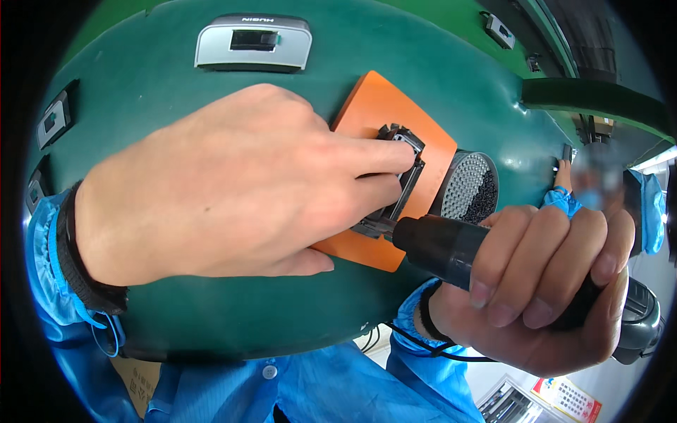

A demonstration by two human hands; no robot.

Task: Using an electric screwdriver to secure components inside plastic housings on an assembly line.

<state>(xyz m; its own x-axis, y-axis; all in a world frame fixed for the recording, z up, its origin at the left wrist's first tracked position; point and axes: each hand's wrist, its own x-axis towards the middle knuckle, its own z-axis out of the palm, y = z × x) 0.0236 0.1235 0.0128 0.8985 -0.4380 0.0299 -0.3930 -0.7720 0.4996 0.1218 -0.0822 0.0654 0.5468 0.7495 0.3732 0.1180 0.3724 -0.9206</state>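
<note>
My right hand (543, 282) is wrapped round a black electric screwdriver (441, 247), which points left. Its tip meets the near end of a small black plastic part (412, 180). That part lies on an orange board (377, 106), and the fingers of my left hand (247, 183) press and grip it there. Part of it is hidden under those fingers. Just right of the board stands a round metal dish (469, 187) with a studded inside and a heap of tiny dark screws (485, 196) on one side.
A silver-and-black device housing (254, 44) sits on the green table (338, 39) at the far side. Similar housings (55, 120) are at the left edge, and another (499, 29) lies at the far right. A co-worker's hand (563, 176) shows beyond the green rail (599, 97).
</note>
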